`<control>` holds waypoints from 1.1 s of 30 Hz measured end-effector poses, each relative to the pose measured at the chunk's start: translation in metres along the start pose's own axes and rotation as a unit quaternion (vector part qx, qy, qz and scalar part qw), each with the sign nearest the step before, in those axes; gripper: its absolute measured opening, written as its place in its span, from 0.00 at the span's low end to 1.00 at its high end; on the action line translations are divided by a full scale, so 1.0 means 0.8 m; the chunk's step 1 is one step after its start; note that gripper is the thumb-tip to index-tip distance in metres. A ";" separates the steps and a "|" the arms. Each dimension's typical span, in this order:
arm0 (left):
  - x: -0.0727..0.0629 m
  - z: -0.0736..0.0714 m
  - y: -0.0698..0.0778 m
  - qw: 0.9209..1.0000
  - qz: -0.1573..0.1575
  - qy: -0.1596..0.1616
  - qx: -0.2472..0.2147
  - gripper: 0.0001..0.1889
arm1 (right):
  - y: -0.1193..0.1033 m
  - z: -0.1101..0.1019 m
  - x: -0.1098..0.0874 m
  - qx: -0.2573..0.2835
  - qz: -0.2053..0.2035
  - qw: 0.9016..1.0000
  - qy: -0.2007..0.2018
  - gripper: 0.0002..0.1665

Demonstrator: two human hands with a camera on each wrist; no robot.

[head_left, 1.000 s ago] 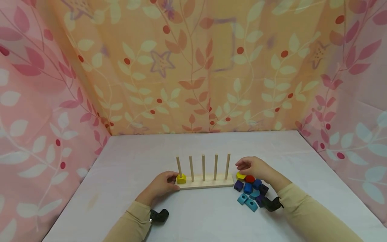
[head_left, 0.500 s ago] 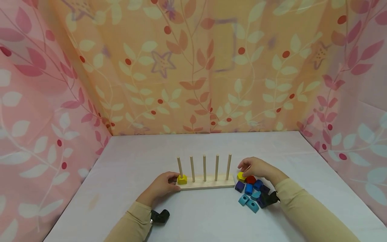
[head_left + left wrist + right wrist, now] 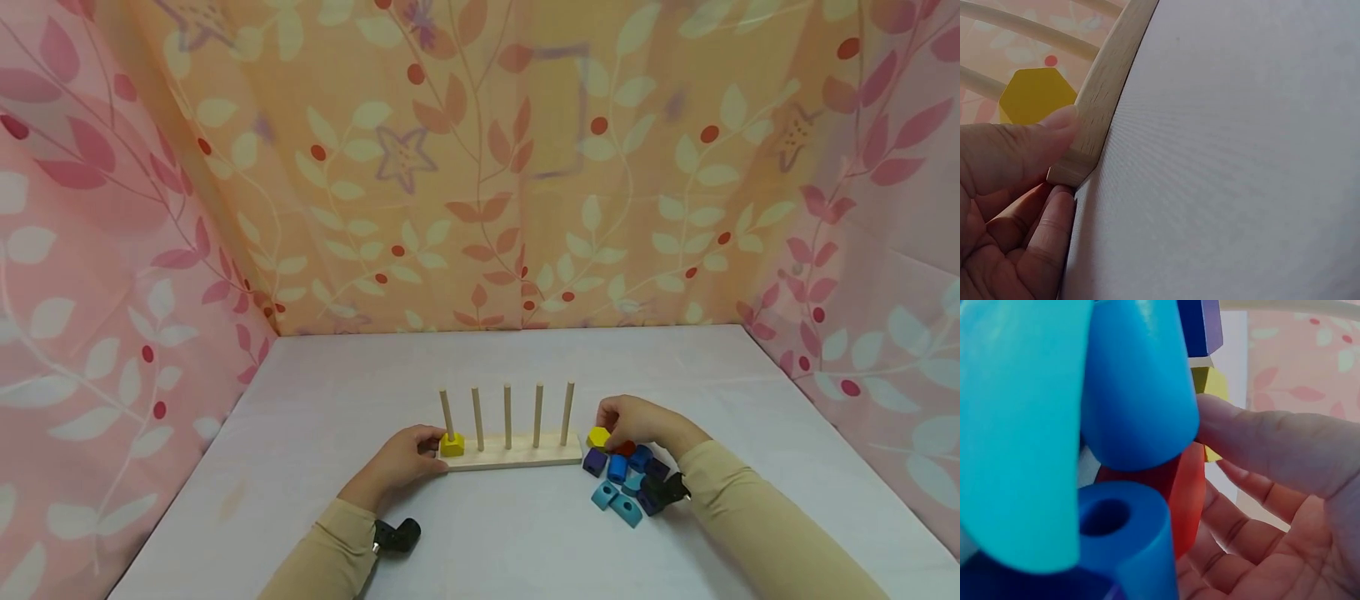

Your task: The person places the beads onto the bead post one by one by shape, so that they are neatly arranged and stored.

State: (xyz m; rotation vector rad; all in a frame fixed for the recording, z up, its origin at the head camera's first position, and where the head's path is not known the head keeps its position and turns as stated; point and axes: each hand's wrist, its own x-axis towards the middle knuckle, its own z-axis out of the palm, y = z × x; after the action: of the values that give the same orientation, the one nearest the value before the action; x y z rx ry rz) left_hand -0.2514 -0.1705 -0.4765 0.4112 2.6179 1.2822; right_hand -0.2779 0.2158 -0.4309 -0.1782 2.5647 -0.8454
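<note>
White tabletop (image 3: 495, 533) bears a pegboard (image 3: 521, 455) before leafy curtains (image 3: 555, 200)

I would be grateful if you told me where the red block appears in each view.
Head: red block right of centre, partly hidden by the right hand.
Left wrist: not in it.
Right wrist: red block just below centre, partly behind blue blocks.
Shared landmark: leaf-patterned cloth, in all three.
</note>
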 end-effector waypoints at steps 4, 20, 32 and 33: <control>0.001 0.000 0.000 1.000 -0.003 -0.001 0.004 0.26 | 0.000 -0.001 -0.001 0.009 0.000 1.000 -0.007 0.17; 0.003 0.002 0.000 1.000 -0.013 0.005 0.010 0.26 | -0.009 -0.001 -0.002 -0.015 -0.001 1.000 -0.014 0.11; 0.002 0.003 -0.001 1.000 -0.021 0.008 0.004 0.26 | -0.012 0.005 -0.003 -0.016 -0.011 1.000 -0.009 0.15; 0.002 0.003 -0.001 1.000 -0.018 0.008 0.008 0.26 | -0.011 0.005 -0.003 -0.018 -0.010 1.000 -0.010 0.14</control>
State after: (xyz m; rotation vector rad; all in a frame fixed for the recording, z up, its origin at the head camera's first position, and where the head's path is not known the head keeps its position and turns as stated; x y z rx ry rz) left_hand -0.2524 -0.1685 -0.4785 0.3566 2.6373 1.2593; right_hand -0.2739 0.2070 -0.4275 -0.2223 2.5636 -0.8020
